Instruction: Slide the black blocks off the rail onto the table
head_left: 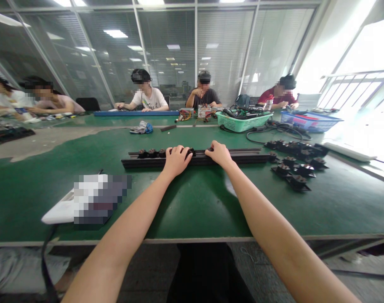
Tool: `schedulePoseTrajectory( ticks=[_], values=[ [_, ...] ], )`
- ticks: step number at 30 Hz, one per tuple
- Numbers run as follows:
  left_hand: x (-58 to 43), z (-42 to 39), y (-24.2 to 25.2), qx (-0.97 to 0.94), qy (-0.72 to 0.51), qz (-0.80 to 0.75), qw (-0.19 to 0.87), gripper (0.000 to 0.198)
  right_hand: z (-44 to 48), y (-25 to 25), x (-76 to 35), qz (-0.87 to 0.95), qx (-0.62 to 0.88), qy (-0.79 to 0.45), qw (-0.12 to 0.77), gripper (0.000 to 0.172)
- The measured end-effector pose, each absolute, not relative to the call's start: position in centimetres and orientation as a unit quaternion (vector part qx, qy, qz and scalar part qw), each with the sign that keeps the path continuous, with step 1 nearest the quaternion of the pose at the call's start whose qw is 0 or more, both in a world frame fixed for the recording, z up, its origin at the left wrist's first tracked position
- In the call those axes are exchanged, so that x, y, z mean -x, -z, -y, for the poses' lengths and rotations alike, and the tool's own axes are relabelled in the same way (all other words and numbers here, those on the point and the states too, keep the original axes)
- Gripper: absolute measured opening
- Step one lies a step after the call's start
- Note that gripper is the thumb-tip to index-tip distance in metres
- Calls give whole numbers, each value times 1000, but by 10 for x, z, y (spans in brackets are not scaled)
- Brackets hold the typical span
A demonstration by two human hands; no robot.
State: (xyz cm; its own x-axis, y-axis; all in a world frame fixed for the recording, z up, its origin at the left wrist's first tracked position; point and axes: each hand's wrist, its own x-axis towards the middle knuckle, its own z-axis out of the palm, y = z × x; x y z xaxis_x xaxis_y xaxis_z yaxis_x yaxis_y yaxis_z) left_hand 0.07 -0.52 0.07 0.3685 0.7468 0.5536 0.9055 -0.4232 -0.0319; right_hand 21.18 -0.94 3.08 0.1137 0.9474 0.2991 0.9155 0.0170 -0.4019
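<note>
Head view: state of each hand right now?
Left hand: curled at a black piece on the black rail; grip unclear.
Right hand: partly closed at the rail; contents unclear.

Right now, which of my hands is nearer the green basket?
Right. Your right hand, at the black rail, is left and nearside of the green basket; your left hand is farther left along the rail.

Glare bleaches the right window (365, 48); distortion stretches the edges.
</note>
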Motion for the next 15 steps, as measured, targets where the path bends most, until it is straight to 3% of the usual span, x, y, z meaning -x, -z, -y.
schedulePoseTrajectory(
  ticks=[15],
  values=[
    [-1,6,-2,810,233,511,170,41,10,-31,-213,651,716,-30,251,22]
  ],
)
